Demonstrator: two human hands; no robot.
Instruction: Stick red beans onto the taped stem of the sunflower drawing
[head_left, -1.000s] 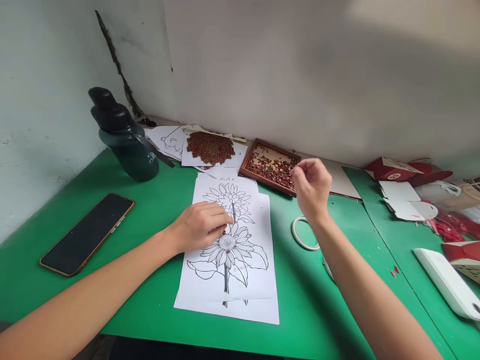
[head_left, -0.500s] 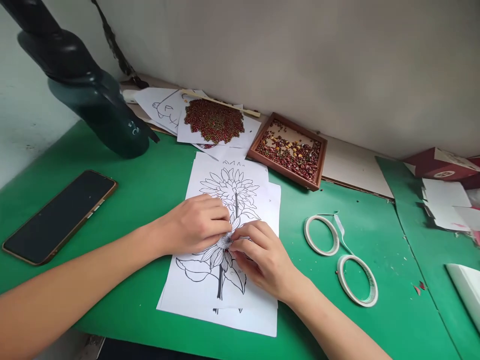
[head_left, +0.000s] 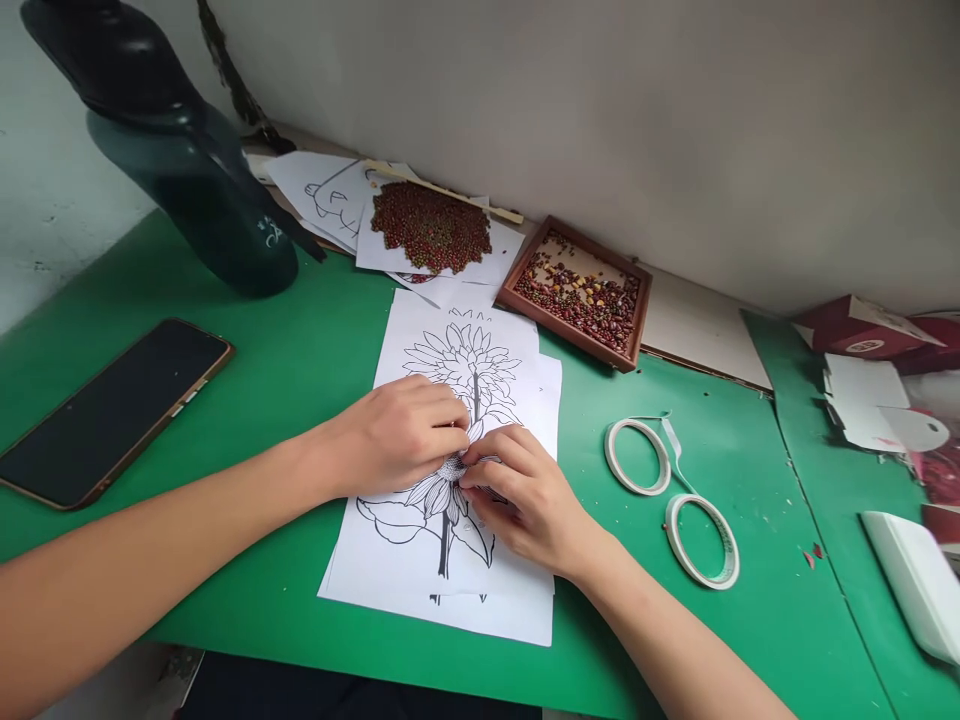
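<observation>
The left hand (head_left: 405, 433) and right hand (head_left: 529, 503) are resting with bent fingers (head_left: 442, 413) around the lower flower (head_left: 433, 496) on the paper (head_left: 517, 618) lying on the table (head_left: 255, 590); whether they are pinching anything is not showing.

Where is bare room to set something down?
A wide patch lies between phone, bottle, drawing and left forearm; a narrower strip between drawing and tape rolls. Crowded: back edge (papers, seed tray) and the drawing's middle, under left hand and right hand.

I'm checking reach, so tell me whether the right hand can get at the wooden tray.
Probably yes: only flat paper and green tabletop show between the right hand and the open-topped wooden tray.
</observation>
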